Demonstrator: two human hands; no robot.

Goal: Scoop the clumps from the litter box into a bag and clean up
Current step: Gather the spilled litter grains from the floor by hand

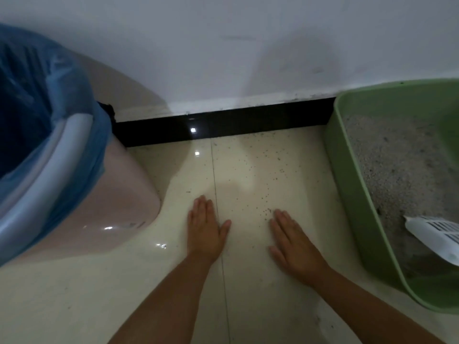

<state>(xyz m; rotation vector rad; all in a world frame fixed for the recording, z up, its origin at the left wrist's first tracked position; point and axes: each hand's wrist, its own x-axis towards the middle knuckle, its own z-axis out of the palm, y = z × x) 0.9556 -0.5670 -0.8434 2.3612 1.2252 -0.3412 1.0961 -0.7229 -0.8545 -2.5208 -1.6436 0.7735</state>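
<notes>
A green litter box stands at the right, filled with grey litter. A white slotted scoop lies inside it near the front. At the left stands a pink bin lined with a blue bag. My left hand and my right hand rest flat, palms down, on the cream tile floor between the bin and the box. Both hands hold nothing. Clumps in the litter cannot be made out.
Small dark litter grains are scattered on the floor tiles ahead of my hands. A black baseboard runs along the white wall behind.
</notes>
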